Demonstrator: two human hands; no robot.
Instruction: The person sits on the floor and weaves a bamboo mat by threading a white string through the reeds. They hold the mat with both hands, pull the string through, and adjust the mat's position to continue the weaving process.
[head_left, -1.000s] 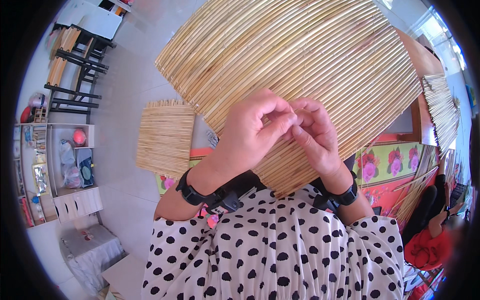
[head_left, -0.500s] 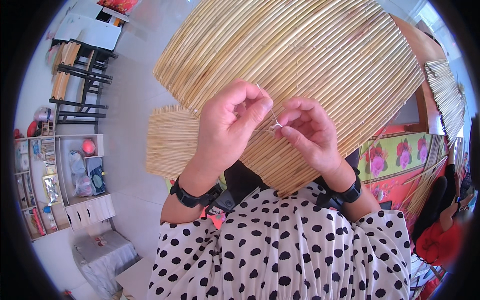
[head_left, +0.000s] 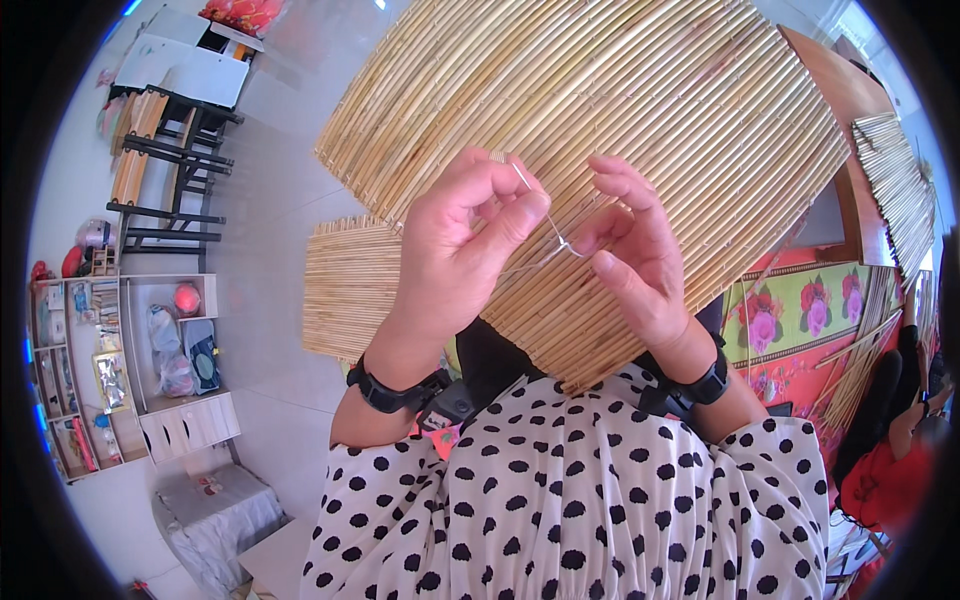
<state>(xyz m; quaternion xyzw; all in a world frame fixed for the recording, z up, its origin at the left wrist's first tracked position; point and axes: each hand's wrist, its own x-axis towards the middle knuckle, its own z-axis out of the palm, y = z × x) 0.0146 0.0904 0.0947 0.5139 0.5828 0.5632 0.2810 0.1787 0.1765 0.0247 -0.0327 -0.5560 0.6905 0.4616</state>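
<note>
My left hand (head_left: 470,215) is closed in a pinch, with thumb and forefinger gripping a thin whitish string (head_left: 553,229). A short, straight end of it sticks up past the fingertips; whether that is a needle I cannot tell. Between my hands the string carries a small loop or knot, and another length runs back under my left hand. My right hand (head_left: 640,250) is beside the loop, thumb and forefinger apart, the forefinger tip close to it or touching. Below both hands lies a large mat of pale reed stalks (head_left: 600,110) bound in rows, its near corner at my lap.
A smaller reed mat (head_left: 350,285) lies to the left. On the right are loose stalks (head_left: 850,365), a flowered cloth (head_left: 795,315) and a person in red (head_left: 885,490). Folded black-framed furniture (head_left: 175,165) and shelves (head_left: 125,365) line the far left.
My right thumb and forefinger have parted and moved slightly right, away from the string's loop. My left hand keeps its pinch. The whole view has shifted a little.
</note>
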